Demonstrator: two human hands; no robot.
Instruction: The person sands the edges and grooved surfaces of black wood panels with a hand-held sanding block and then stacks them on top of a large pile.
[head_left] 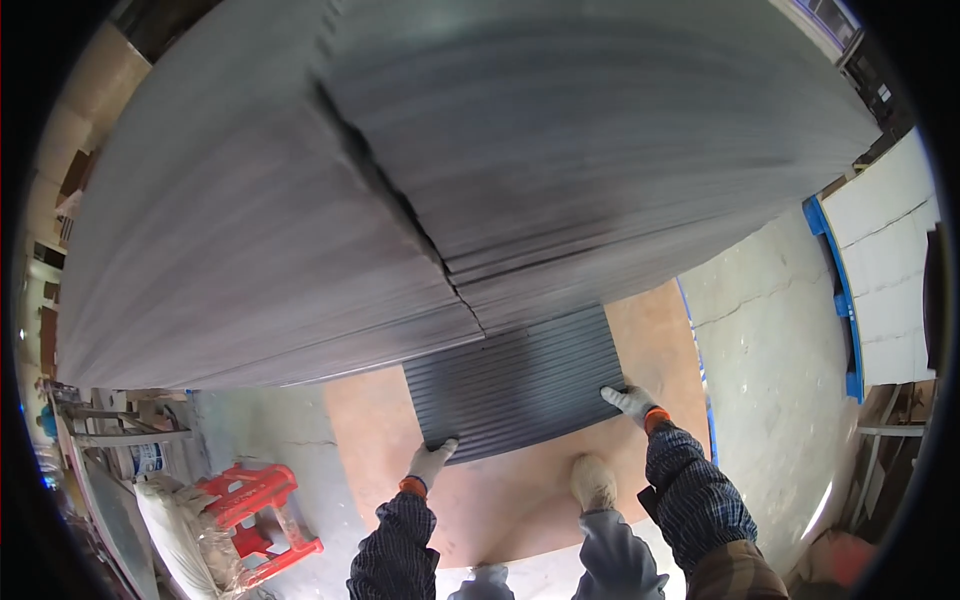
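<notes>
A grey ribbed panel (515, 385) lies low in front of me on a brown board (520, 500), its far end under a big stack of long grey panels (400, 170). My left hand (430, 462), in a light glove with an orange cuff, grips the panel's near left corner. My right hand (632, 402), gloved the same way, holds the near right corner. Both sleeves are dark checked. My shoe (594, 482) stands on the board just behind the panel's near edge.
A red plastic stool (255, 515) lies on its side at lower left beside a white sack (170, 520) and a metal frame (120, 430). A blue pallet (840, 300) carrying white slabs (885, 260) stands at right on the cracked concrete floor (770, 330).
</notes>
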